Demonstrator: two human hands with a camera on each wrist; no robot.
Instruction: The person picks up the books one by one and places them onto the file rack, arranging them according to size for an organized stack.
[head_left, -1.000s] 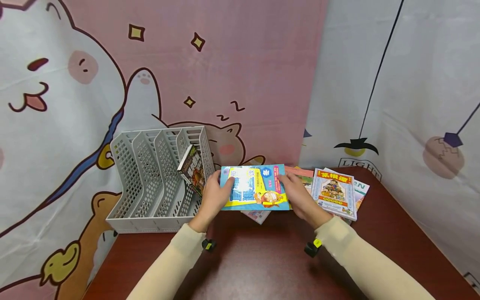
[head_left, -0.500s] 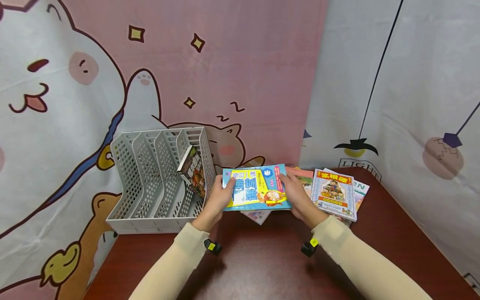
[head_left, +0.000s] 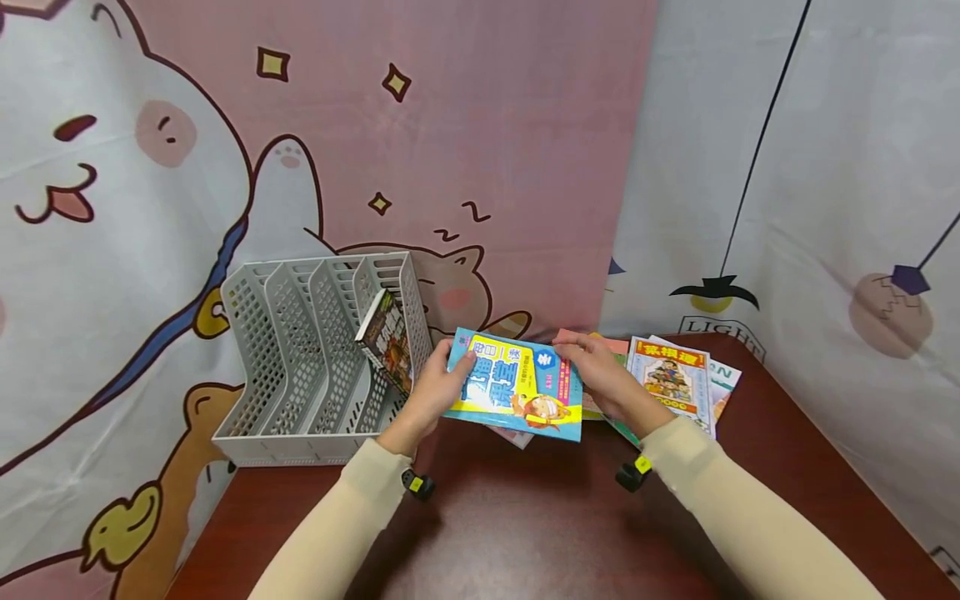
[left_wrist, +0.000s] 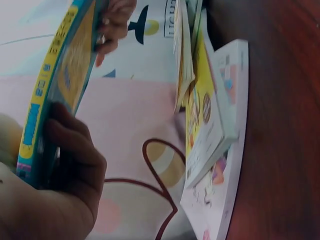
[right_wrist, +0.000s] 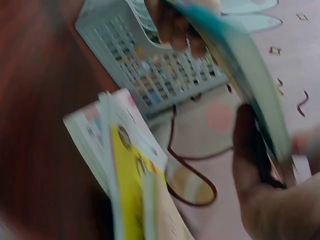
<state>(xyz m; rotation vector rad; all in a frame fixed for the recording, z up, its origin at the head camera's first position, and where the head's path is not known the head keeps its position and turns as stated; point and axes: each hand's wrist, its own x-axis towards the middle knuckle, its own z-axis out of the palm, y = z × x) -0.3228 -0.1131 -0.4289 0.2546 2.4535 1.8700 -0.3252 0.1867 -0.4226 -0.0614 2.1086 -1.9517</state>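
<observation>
Aloft, a blue book, both hands gripping its opposite ends, grey rack at left.

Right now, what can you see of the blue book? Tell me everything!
The blue book looks closed and glossy, with a yellow patch, blue lettering, a cartoon face and a yellow-and-blue spine. It is tilted above the table, its right side lower in the head view. The left hand grips its left edge; the right hand is at its upper right corner.
</observation>
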